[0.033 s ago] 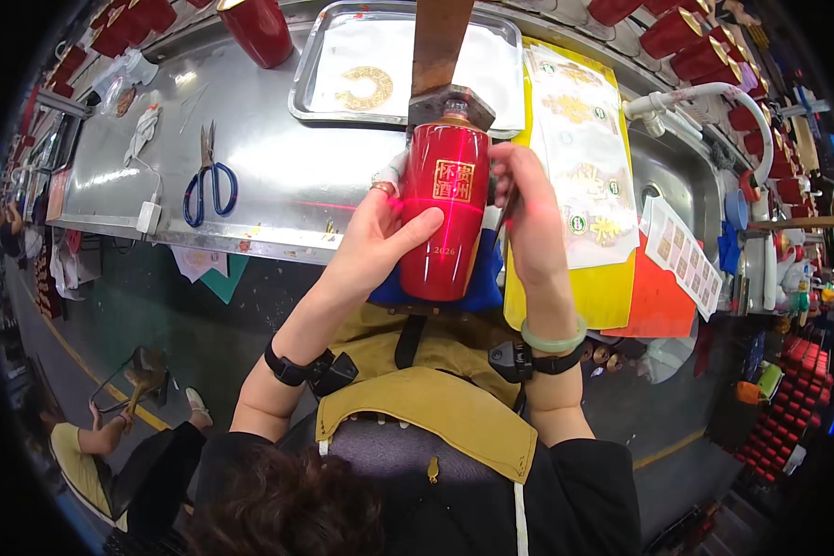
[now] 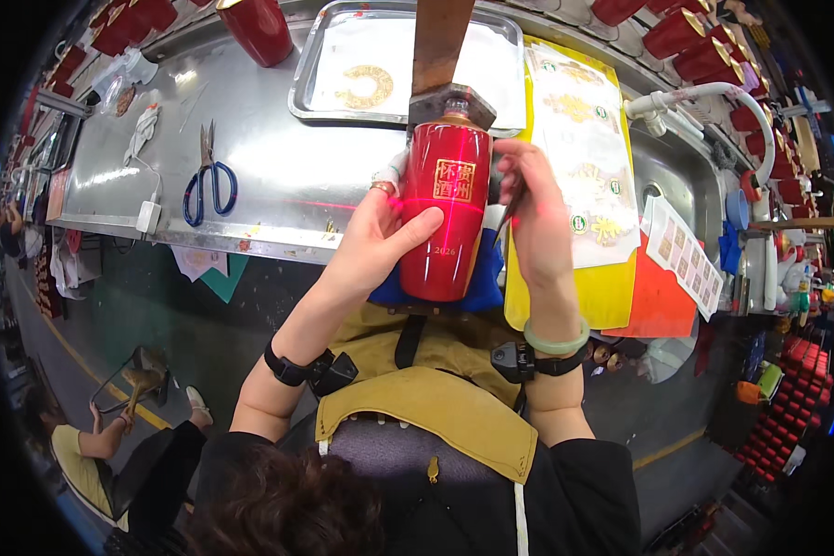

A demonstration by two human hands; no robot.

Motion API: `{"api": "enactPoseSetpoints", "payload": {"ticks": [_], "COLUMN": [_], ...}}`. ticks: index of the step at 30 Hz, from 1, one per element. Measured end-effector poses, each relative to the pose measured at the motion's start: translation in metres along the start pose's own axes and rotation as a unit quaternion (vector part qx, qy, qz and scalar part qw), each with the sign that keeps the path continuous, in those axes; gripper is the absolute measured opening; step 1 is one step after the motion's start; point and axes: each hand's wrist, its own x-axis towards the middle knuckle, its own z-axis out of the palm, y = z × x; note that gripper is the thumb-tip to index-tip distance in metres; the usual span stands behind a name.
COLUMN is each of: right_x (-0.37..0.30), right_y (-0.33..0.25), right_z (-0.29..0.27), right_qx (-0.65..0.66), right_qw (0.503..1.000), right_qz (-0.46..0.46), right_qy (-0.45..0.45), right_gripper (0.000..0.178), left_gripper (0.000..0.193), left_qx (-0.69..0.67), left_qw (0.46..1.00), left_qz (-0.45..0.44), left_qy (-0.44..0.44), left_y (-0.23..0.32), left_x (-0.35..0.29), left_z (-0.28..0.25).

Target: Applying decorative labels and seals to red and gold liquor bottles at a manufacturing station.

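A glossy red bottle (image 2: 447, 222) with a gold square emblem leans with its neck toward the far side, against a dark metal holder (image 2: 473, 100) on a wooden bar. My left hand (image 2: 387, 218) is closed round its left side, thumb across the front and fingers hidden behind. Red laser lines cross the bottle and both hands. Just off the bottle's right side, my right hand (image 2: 533, 208) has its fingers curled round a thin dark pointed tool (image 2: 508, 211), whose exact kind is unclear. Blue cloth (image 2: 482, 283) shows under the bottle.
Blue-handled scissors (image 2: 209, 181) lie on the steel bench at left. A metal tray (image 2: 296, 104) holds a gold crescent-shaped piece (image 2: 366, 85). To the right, white sheets with gold decals (image 2: 579, 167) lie on a yellow board (image 2: 565, 301), near a sink (image 2: 681, 185). A person (image 2: 93, 445) sits at lower left.
My right hand has shifted slightly to the right, and the thin dark tool in it shows more plainly. The bottle and my left hand stay in place.
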Motion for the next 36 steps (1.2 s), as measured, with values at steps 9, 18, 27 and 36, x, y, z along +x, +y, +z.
{"api": "enactPoseSetpoints", "payload": {"ticks": [9,18,27,36], "right_x": [-0.016,-0.011,0.002,0.003], "right_y": [-0.008,-0.008,-0.001,-0.001], "right_z": [-0.006,0.000,0.007,0.007], "right_qx": [-0.057,-0.042,-0.069,-0.081], "right_qw": [0.995,0.992,0.993,0.993], "right_qz": [-0.084,-0.116,-0.087,-0.077], "right_qy": [0.004,0.033,0.035,0.036], "right_gripper": [0.035,0.030,0.029,0.029], "left_gripper": [0.071,0.077,0.090,0.095], "left_qx": [0.042,0.052,0.086,0.075], "left_qw": [0.999,0.998,0.996,0.997], "left_qz": [-0.016,-0.012,-0.011,-0.019], "left_qy": [0.013,0.024,0.027,0.018], "left_y": [-0.001,-0.002,0.000,0.002], "left_x": [-0.003,-0.003,-0.002,-0.002], "left_z": [0.000,0.002,0.003,0.002]}}
